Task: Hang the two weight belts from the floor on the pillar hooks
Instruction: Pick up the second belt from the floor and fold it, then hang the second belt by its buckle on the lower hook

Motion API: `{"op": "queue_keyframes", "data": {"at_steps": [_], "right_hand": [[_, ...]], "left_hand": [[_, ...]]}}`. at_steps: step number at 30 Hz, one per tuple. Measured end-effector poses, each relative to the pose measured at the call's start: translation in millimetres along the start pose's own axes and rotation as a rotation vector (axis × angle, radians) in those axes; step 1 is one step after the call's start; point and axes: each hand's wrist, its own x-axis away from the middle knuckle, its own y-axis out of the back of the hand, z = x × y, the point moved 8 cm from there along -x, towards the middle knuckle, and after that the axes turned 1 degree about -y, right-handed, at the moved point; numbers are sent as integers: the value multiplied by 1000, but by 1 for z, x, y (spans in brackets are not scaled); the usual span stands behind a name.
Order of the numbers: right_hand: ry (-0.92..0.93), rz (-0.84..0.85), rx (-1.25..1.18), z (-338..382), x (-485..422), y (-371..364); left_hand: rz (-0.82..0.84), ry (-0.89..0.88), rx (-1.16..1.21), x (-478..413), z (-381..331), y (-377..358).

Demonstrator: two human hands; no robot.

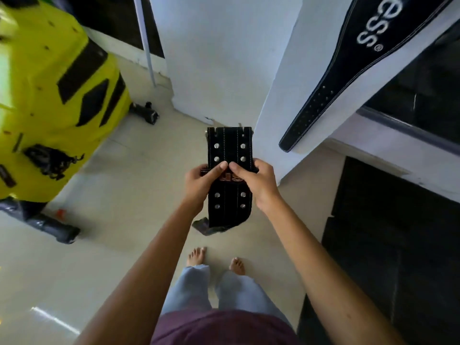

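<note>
Black studded belt held flat in the air between both hands, buckle end pointing away past the fingertips, loose tail curling below the wrists. Left hand grips its left edge, right hand its right edge; fingers curled under, thumbs pressed on top, tips almost touching at mid-width. Second belt hangs against the white pillar, up and right of the right fingers. Yellow machine well left of the left hand. Bare feet on the tiled floor below.
</note>
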Motion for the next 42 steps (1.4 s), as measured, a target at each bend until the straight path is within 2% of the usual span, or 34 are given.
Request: {"op": "queue_keyframes", "data": {"at_steps": [4, 7, 10, 17, 21, 28, 33, 36, 39, 42], "right_hand": [[123, 10, 34, 69, 31, 18], [239, 7, -75, 151, 47, 43], [190, 69, -181, 189, 37, 38], [85, 304, -252, 117, 85, 16], [110, 335, -311, 91, 100, 14], [63, 257, -40, 29, 115, 3], [180, 193, -63, 82, 98, 26], [266, 214, -33, 125, 90, 38], [211, 250, -119, 151, 79, 42], [217, 164, -146, 175, 65, 52]], "left_hand": [[42, -101, 41, 37, -59, -19], [58, -241, 82, 72, -118, -32], [15, -338, 70, 80, -153, -24], [31, -417, -37, 83, -157, -22], [28, -421, -89, 86, -146, -26], [-23, -404, -56, 77, -147, -34], [8, -386, -3, 70, -146, -32], [10, -376, 9, 69, -145, -33], [17, -376, 2, 69, -147, -33], [30, -398, -56, 74, -149, -37]]}}
